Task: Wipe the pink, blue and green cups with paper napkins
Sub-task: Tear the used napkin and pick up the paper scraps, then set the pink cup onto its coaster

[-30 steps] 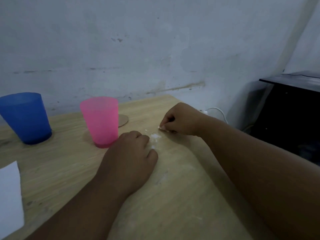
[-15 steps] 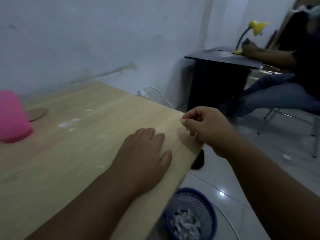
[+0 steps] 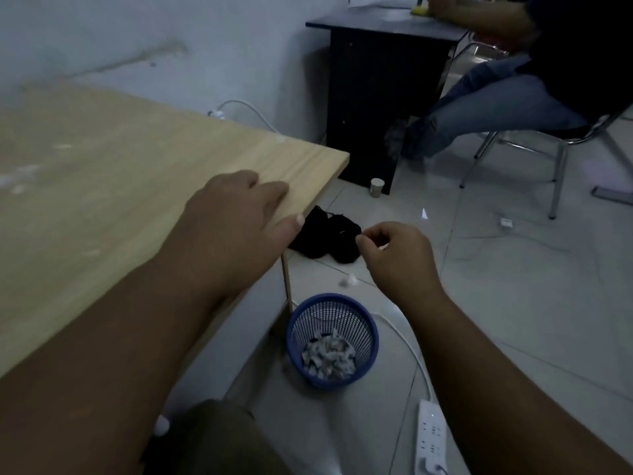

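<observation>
Left hand (image 3: pixel 233 217) flat at the table edge, right hand (image 3: pixel 397 258) pinched out over the floor.
I saw the left hand lying open, palm down, on the light wooden table (image 3: pixel 120 159) near its right corner, thumb at the edge. The right hand was off the table, thumb and forefinger tips together and the other fingers curled; I couldn't make out anything between them. Below it stood a round blue mesh wastebasket (image 3: pixel 375 337) with crumpled white paper napkin scraps (image 3: pixel 329 354) inside. White paper flecks (image 3: pixel 20 173) lay on the table's far left, and one white scrap (image 3: pixel 349 280) lay on the tile floor just beyond the basket. I couldn't tell where the cups were.
</observation>
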Motion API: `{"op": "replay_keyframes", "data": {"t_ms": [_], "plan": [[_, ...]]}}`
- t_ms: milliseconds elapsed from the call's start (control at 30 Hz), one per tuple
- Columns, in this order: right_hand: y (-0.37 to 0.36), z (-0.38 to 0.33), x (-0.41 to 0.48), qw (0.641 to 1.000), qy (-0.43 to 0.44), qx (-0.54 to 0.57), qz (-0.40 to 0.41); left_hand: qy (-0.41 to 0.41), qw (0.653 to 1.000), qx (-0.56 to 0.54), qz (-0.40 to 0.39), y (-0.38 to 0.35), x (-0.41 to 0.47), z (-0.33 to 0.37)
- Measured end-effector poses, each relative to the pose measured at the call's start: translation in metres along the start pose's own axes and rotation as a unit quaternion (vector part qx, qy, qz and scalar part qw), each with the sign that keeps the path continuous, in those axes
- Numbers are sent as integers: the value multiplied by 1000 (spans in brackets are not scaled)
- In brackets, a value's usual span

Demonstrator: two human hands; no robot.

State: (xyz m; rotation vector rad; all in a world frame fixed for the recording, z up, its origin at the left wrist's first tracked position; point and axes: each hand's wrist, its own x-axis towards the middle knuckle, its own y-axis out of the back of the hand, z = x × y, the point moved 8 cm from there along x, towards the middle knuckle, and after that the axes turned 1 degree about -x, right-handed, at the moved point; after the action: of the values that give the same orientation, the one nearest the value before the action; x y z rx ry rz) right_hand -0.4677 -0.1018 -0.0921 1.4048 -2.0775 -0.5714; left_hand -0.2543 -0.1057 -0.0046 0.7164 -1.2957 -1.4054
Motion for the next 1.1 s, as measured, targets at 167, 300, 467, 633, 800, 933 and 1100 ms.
{"op": "replay_keyframes", "data": {"t_ms": [167,300,467,633,800,933,1100], "plan": [[26,-41,-1,991,70,71,90,22,993,-98,55,11,-1,-9],[24,-109,2,985,146,80,44,96,959,-229,136,30,-11,-32],[-17,-186,-4,967,250,9,-54,162,941,-243,172,57,-27,-68],[-85,-252,-16,928,322,-37,-182,241,939,-171,174,92,-76,-137],[-159,-306,-36,887,365,-43,-277,331,928,-66,157,124,-127,-201],[-213,-344,-49,878,365,-2,-309,377,916,-1,139,130,-157,-240],[-264,-379,-49,897,320,46,-302,410,909,31,64,118,-168,-276]]}}
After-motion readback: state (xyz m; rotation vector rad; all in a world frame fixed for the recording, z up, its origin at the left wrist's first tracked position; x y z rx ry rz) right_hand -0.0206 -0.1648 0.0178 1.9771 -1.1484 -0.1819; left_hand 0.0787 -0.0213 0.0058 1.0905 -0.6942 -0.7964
